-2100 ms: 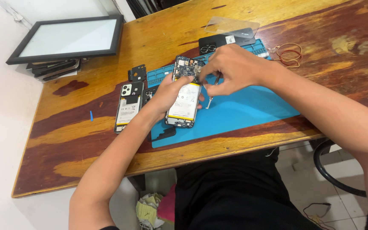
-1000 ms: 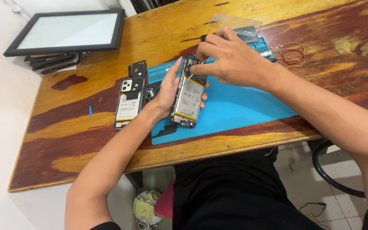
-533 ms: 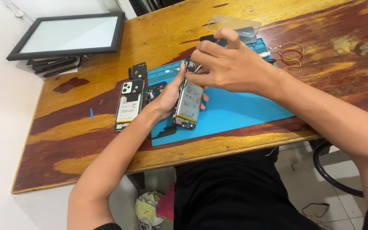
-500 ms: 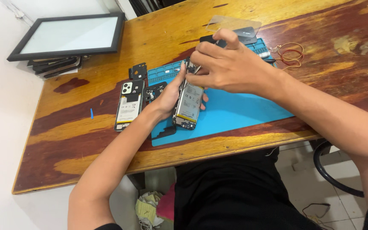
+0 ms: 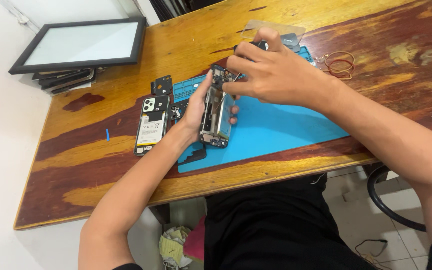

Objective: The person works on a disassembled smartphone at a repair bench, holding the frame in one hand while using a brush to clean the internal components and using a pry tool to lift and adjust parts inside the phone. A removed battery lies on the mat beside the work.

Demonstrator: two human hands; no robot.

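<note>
Centrally, left hand (image 5: 196, 112) gripping opened smartphone (image 5: 217, 112) tilted above blue mat (image 5: 286, 130); right hand (image 5: 271, 75) pinching thin tool (image 5: 224, 96) onto it.

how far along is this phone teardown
Done: the opened phone has its back off, and small black cover pieces lie loose by the blue mat. In hand: the left hand tilts it on edge while the right hand works a thin tool at its top end. Left: its internals remain in the frame; a second opened phone lies alongside.
</note>
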